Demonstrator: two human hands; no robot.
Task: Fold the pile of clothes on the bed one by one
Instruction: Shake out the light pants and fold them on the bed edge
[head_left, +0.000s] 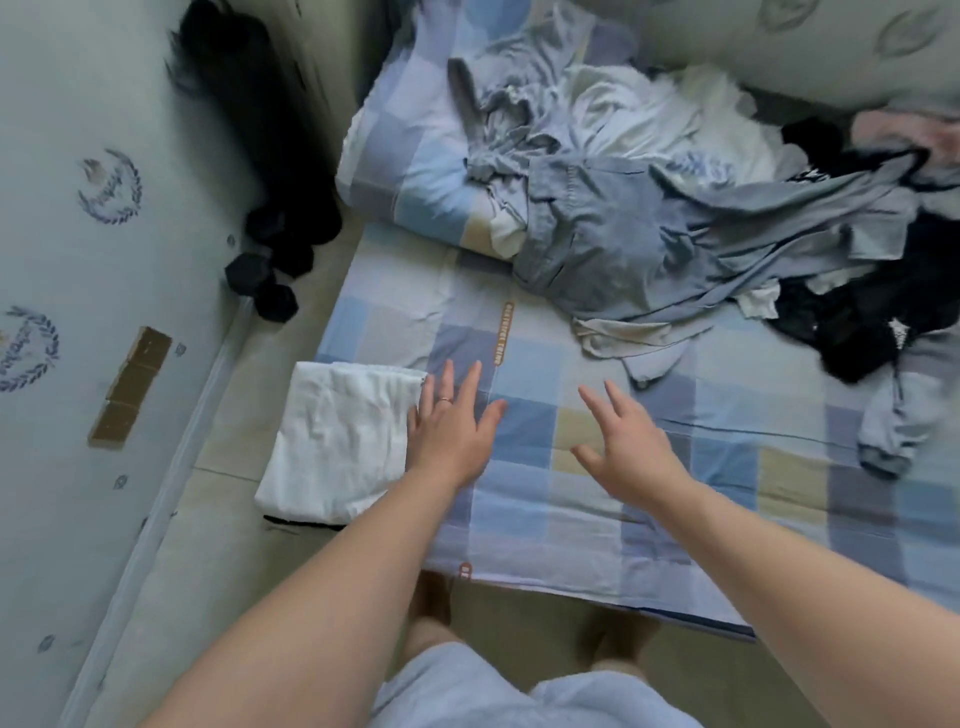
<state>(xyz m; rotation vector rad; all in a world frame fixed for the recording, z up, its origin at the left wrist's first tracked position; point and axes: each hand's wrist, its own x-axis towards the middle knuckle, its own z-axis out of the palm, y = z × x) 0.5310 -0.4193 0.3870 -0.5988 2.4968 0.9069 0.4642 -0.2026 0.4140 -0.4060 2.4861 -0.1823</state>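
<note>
Checked bedding in blue, lavender and beige squares covers the bed (524, 499), which is viewed from above at its near edge. A bolster-like roll of bedding (415, 171) in the same check is seen at the far left of the mattress.

One folded white garment (337, 441) is laid at the left edge of the bed. It is a soft, creased, roughly rectangular packet, and its longer axis runs away from the person, tilted slightly to the right.

The pile of clothes (649, 223) is heaped unfolded at the far right of the bed. A blue-grey denim-like piece (597, 244) is spread across the front of it, crumpled white fabric (639, 119) is noted behind, and black items (857, 332) are tangled at the right.

The left hand (452, 431), on which a ring (445, 399) is worn, is held flat with fingers straight and spread. It grips nothing, and its outer edge lies against the right side of the folded garment. The right hand (628, 441) is likewise spread wide and empty above the bare sheet; contact with the sheet cannot be determined.

Dark dumbbells (260, 283) are recorded on the floor to the left of the bed.
</note>
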